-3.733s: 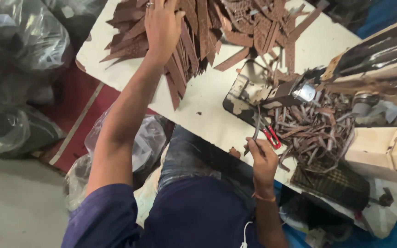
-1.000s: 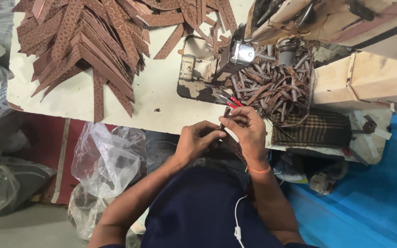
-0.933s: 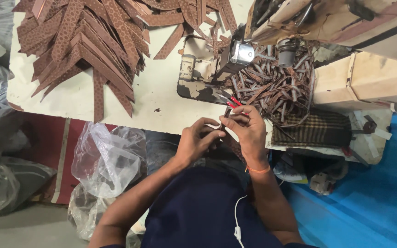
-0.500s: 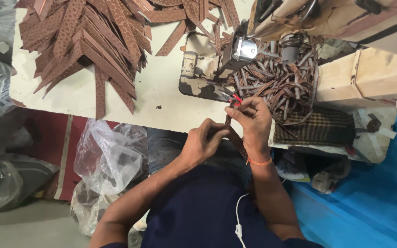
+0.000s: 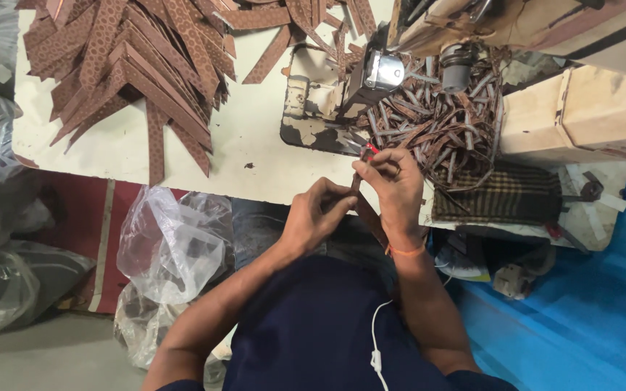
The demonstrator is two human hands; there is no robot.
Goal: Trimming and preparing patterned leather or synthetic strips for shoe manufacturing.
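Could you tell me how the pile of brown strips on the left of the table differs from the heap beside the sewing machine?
The left pile holds wide, flat, patterned strips fanned across the table; the heap by the machine holds narrower pieces, tangled together. Both are brown.

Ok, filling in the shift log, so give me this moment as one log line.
left hand: pinching brown strip | right hand: strip's upper end, red-handled snips | sewing machine: behind hands
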